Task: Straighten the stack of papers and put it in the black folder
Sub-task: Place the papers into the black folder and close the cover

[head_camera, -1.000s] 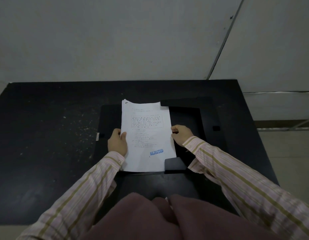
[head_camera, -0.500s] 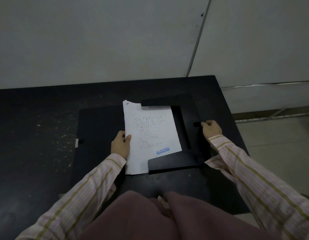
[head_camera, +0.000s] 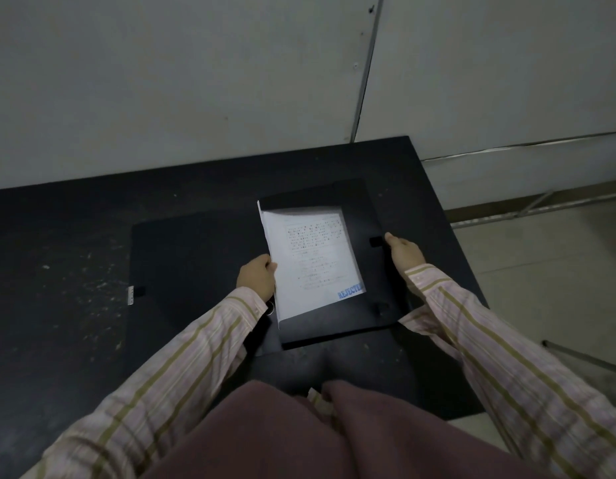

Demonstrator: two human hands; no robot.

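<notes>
A white stack of papers (head_camera: 311, 261) with a blue "REJECTED" stamp lies inside the open black folder (head_camera: 196, 257), on its right half. Black flaps (head_camera: 363, 216) cover the stack's top, right and bottom edges. My left hand (head_camera: 257, 276) grips the stack's left edge, thumb on top. My right hand (head_camera: 405, 250) rests on the folder's right edge, fingertips at a small black tab (head_camera: 376, 241); whether it grips the edge I cannot tell.
The folder's left cover lies flat on the black table (head_camera: 57, 271), with a small white label (head_camera: 130, 295) at its left edge. A grey wall stands behind the table. Floor and metal bars (head_camera: 541, 205) show to the right. My maroon-clad knees (head_camera: 299, 433) fill the bottom.
My right hand left the paper's right edge and went to the folder's right side. The folder's flaps now cover the stack's top, right and bottom edges. The camera view shifted right.
</notes>
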